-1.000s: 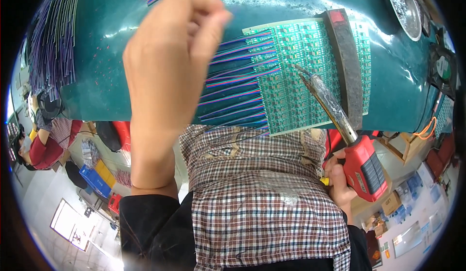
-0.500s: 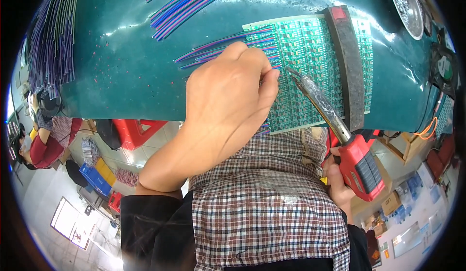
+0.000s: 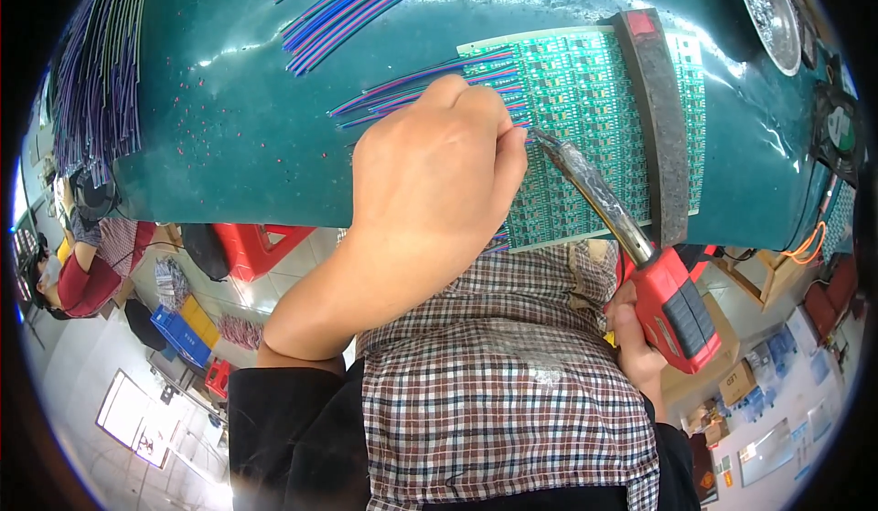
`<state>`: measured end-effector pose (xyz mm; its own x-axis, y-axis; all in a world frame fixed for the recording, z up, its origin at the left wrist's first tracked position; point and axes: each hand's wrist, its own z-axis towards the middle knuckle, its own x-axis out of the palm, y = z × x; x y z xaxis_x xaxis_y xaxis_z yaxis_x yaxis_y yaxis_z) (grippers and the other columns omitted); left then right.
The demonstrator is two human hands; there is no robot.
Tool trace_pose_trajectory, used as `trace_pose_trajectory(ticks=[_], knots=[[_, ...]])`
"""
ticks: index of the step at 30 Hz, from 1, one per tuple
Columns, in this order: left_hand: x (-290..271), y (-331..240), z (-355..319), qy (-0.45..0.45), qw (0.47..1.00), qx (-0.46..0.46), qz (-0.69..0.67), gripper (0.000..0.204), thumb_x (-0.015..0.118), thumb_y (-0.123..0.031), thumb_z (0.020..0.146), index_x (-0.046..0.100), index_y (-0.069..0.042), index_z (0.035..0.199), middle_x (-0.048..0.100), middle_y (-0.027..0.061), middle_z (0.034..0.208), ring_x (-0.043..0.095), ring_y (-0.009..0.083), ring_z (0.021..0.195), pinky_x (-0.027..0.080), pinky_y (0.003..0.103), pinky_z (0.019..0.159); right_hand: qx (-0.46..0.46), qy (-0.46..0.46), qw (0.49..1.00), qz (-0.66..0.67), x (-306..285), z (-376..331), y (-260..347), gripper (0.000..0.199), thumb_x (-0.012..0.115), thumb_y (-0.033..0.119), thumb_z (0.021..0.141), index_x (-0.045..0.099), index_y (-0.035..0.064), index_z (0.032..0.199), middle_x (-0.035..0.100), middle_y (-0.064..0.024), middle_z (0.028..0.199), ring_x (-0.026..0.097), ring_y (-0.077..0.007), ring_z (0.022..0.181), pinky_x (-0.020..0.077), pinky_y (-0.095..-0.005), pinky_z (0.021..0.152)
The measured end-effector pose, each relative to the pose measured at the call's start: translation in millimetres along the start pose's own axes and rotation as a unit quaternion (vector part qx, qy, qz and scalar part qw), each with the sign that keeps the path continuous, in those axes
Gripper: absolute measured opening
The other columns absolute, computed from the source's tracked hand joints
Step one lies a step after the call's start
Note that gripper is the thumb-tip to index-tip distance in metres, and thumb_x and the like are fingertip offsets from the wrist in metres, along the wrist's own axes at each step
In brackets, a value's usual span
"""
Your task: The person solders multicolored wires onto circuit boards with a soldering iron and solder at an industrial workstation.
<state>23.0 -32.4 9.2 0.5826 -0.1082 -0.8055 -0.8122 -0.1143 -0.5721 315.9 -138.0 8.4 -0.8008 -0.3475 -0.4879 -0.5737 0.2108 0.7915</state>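
My left hand (image 3: 430, 163) is closed in a pinch over the left edge of a green circuit board panel (image 3: 585, 81). Coloured wire ends poke out by the fingertips; most of the held wire is hidden under the hand. Blue, pink and dark wires (image 3: 402, 81) lie in a row with their ends on that same edge. In my right hand (image 3: 633, 337) is a soldering iron (image 3: 681, 310) with a red and black handle. Its tip rests at or very near the board, just beside the left fingertips. A dark bar (image 3: 657, 127) lies across the panel's right part.
More wire bundles lie on the green table (image 3: 229, 145): one bundle (image 3: 347, 17) at the back, a large one (image 3: 101, 81) at far left. A metal dish (image 3: 768, 17) and a small black fan (image 3: 837, 131) stand at right. Another person (image 3: 87, 278) sits at far left.
The soldering iron has shifted slightly up and left, bringing its tip closer to my left fingertips. My left hand has barely moved.
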Motion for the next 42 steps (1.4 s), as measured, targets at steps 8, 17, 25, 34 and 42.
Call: trace_pose_trajectory(ticks=[8, 17, 25, 34, 42], knots=[[3.0, 0.9, -0.4, -0.013, 1.0, 0.013, 0.015, 0.016, 0.076, -0.017, 0.091, 0.068, -0.006, 0.085, 0.065, 0.006, 0.08, 0.062, 0.0219, 0.061, 0.05, 0.036, 0.058, 0.021, 0.021, 0.999, 0.022, -4.3, 2.6, 7.2, 0.02, 0.081, 0.007, 0.083, 0.074, 0.0033, 0.102, 0.073, -0.0112, 0.091, 0.072, -0.0277, 0.082, 0.0569, -0.0389, 0.075], [3.9, -0.6, -0.2, -0.014, 0.999, 0.01, 0.028, 0.015, 0.078, -0.018, 0.09, 0.069, -0.006, 0.085, 0.066, 0.0061, 0.081, 0.065, 0.0227, 0.065, 0.052, 0.037, 0.06, -0.023, 0.017, 1.0, -0.002, -2.9, 1.1, 4.2, 0.016, 0.073, 0.007, 0.089, 0.067, 0.0011, 0.103, 0.066, -0.0096, 0.084, 0.064, -0.0218, 0.074, 0.0529, -0.0357, 0.071], [4.5, -1.4, -0.5, -0.015, 0.999, 0.012, 0.035, 0.016, 0.079, -0.017, 0.089, 0.068, -0.006, 0.084, 0.066, 0.0062, 0.081, 0.065, 0.0226, 0.065, 0.052, 0.037, 0.06, -0.042, 0.023, 0.999, -0.02, -3.2, -11.6, -8.5, 0.025, 0.066, 0.009, 0.096, 0.059, -0.0017, 0.118, 0.061, -0.0073, 0.083, 0.056, -0.0152, 0.068, 0.0489, -0.0335, 0.068], [1.4, -0.6, 0.4, 0.005, 1.0, 0.009, 0.018, 0.018, 0.078, -0.018, 0.09, 0.068, -0.007, 0.082, 0.065, 0.007, 0.081, 0.065, 0.0224, 0.062, 0.051, 0.037, 0.058, 0.026, 0.005, 1.0, 0.01, -6.2, -5.1, 0.8, 0.022, 0.081, 0.009, 0.082, 0.075, 0.0046, 0.103, 0.074, -0.0106, 0.092, 0.072, -0.0271, 0.081, 0.0569, -0.0379, 0.074], [5.0, -2.0, 0.5, -0.006, 0.999, 0.01, 0.03, 0.018, 0.078, -0.018, 0.09, 0.067, -0.007, 0.081, 0.065, 0.0065, 0.08, 0.065, 0.0231, 0.064, 0.051, 0.038, 0.058, 0.011, 0.02, 0.999, 0.024, -5.0, -1.9, -3.1, 0.025, 0.083, 0.011, 0.08, 0.075, 0.005, 0.103, 0.074, -0.0127, 0.096, 0.072, -0.0295, 0.084, 0.0568, -0.0399, 0.077]])
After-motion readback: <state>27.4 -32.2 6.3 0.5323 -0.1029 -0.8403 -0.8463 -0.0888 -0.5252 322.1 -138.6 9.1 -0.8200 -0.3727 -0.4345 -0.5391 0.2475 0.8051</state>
